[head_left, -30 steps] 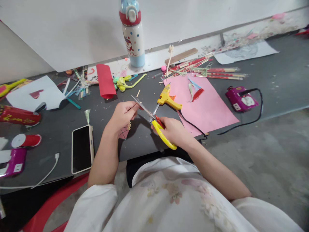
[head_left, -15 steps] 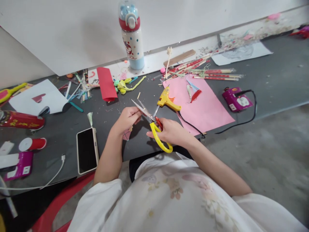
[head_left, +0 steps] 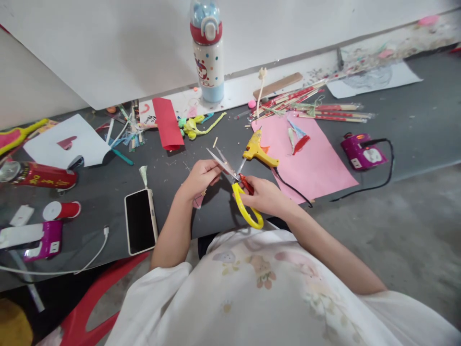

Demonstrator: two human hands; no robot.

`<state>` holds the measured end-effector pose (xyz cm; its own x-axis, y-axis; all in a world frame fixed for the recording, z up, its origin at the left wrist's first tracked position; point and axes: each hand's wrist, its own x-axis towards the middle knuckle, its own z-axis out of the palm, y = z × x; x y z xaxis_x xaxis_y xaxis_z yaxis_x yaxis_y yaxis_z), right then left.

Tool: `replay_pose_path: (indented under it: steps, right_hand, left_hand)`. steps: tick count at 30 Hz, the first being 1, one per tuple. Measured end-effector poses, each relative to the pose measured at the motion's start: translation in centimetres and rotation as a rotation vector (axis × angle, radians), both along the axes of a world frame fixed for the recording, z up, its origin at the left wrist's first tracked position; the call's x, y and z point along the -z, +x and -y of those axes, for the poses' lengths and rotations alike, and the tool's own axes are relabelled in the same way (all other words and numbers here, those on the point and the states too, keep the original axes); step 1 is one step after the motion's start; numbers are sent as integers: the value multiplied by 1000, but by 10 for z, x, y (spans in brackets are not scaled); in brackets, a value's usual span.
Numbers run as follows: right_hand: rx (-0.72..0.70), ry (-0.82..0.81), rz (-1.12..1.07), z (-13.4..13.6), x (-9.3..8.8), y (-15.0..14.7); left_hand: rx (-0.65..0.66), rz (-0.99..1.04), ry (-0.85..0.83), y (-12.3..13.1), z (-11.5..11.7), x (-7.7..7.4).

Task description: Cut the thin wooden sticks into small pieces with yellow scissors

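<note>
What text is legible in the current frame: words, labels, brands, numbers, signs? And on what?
Nothing reads with certainty.
Red can: yellow characters, too blurred to read.
White card by the red paper: dark lettering, perhaps starting "Goo", too small to be sure.
Bottle: red script-like mark below the cartoon, too small to read.
No number or brand can be made out.

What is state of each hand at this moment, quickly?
Left hand: curled by the scissors; cannot tell if it holds anything.
Right hand: closed, holding the scissors.
</note>
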<state>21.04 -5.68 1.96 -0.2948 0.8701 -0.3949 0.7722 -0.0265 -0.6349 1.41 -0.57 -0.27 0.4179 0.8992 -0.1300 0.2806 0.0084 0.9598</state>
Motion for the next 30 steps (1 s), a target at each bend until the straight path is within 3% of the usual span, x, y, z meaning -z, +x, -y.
replay_pose_path:
  steps: [8, 15, 23, 30]
  right_hand:
    - [51, -17, 30, 2, 3, -1]
    - [121, -34, 20, 2, 9, 2]
    - [98, 43, -26, 2, 1, 1]
    - [54, 56, -39, 1, -3, 0]
  left_hand:
    - [-45, -369, 296, 0, -1, -2]
    - [-44, -713, 664, 3, 2, 10]
    - [-2, -371, 448, 6, 7, -10]
    - [4, -289, 381, 6, 10, -16]
